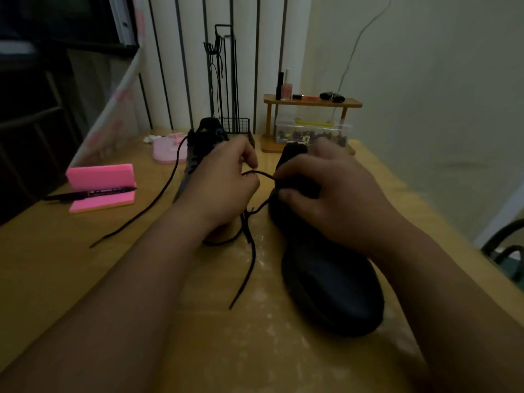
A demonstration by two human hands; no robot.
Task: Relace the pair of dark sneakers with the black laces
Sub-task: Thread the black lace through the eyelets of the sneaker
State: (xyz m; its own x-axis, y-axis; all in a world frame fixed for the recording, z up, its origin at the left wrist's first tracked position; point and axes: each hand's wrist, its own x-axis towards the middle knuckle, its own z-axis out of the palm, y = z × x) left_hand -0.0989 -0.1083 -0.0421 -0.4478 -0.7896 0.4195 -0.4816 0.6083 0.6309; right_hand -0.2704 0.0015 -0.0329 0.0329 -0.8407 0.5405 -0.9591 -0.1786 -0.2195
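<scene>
Forearms (141, 293) come in from the bottom edge over the tabletop (71, 273).

Landmark: near sneaker (331, 293), toe toward me, sole down. Far sneaker (198, 148) lies beyond it to the left, its own loose lace (158, 199) trailing across the wood.

Right hand (326, 191): grip curled over the near sneaker's upper. Cannot tell whether it also pinches the lace. Left hand (224, 180), just left of the near sneaker: narrow grip pinching the black lace (255, 173), which arcs across to the right fingertips.

Risks, my judgement:
- Slack crosses itself just left of the near sneaker; a firm pull could cinch a knot there.
- The free tail and the far sneaker's lace lie near each other and could tangle.
- Light is dim and everything black, so an eyelet is easily missed or skipped.

Containers: clear plastic box (312, 131), behind the near sneaker under a wooden shelf (312, 102), holds small dark and yellow pieces, too small to identify. Wire basket (238, 126), behind and left: contents not visible.
</scene>
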